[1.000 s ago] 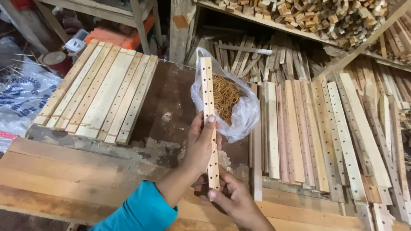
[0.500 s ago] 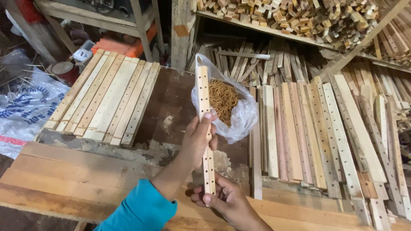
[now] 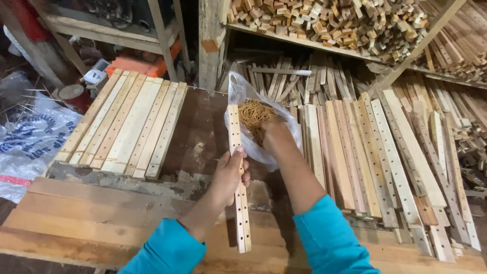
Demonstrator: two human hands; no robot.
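While left hand (image 3: 231, 172) grips slat (image 3: 237, 177), bench edge close.

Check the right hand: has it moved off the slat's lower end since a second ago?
Yes. The right hand has left the bottom of the slat and gone up into the plastic bag of rubber bands. The left hand alone holds the slat.

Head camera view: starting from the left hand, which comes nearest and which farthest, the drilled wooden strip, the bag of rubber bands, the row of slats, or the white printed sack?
Measured from the left hand:
1. Drilled wooden strip: held in that hand.
2. Bag of rubber bands: just up and right, with the right hand in it.
3. Row of slats: up and left on the bench.
4. White printed sack: far left edge.
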